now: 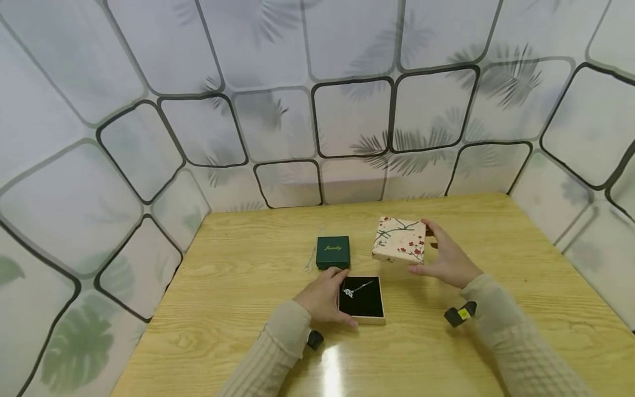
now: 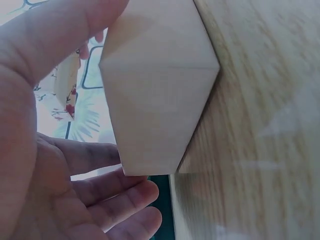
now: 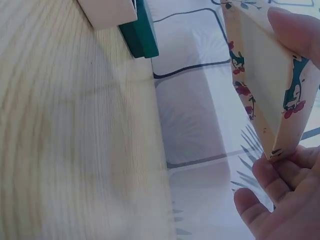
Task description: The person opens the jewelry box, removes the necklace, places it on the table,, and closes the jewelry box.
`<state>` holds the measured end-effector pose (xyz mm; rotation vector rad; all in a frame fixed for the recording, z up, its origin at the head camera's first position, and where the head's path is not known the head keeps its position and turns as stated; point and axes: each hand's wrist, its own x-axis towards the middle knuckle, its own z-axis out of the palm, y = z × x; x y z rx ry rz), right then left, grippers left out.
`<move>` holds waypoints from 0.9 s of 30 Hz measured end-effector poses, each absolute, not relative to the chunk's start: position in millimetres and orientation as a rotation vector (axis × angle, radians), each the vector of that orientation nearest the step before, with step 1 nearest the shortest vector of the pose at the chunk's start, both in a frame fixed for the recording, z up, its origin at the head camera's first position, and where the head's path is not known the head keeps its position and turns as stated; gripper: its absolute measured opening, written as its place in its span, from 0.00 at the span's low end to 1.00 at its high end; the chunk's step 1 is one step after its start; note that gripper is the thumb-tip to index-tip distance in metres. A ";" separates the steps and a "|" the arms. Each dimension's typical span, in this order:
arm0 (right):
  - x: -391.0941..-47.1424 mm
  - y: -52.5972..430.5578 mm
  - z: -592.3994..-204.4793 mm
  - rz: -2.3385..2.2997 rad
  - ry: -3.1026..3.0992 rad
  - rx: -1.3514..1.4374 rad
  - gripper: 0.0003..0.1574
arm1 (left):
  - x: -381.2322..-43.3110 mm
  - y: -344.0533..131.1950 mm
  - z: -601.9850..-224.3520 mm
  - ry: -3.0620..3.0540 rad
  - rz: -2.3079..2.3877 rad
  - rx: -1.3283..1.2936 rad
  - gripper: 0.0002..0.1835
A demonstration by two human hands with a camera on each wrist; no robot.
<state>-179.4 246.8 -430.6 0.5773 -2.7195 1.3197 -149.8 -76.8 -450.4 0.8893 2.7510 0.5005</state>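
My left hand (image 1: 324,298) holds a small open box base (image 1: 373,320) by its side, thumb at the near edge and fingers at the far edge. The base sits on the table, its plain pale outer walls showing in the left wrist view. On its black lining lies a silver necklace (image 1: 349,293) with a pendant. My right hand (image 1: 448,259) grips the floral box lid (image 1: 403,238) by its right side, raised above the table. Red blossoms and green branches decorate the lid, and its pale hollow inside (image 3: 265,70) appears in the right wrist view.
Just behind the box base stands a dark green jewelry box (image 1: 333,252) with gold lettering. A thin silver chain (image 1: 311,260) lies along its left side. The wooden table (image 1: 238,292) is bordered by patterned fabric walls (image 1: 354,118).
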 end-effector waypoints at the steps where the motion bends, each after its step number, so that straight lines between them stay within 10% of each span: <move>1: -180.3 247.5 -429.6 1.310 -2.723 0.576 0.74 | -149.8 -76.9 -450.5 2.752 0.499 0.887 0.66; 27: -223.0 299.6 -443.6 1.148 -2.872 0.306 0.78 | -150.7 -79.9 -450.5 2.730 0.527 0.870 0.63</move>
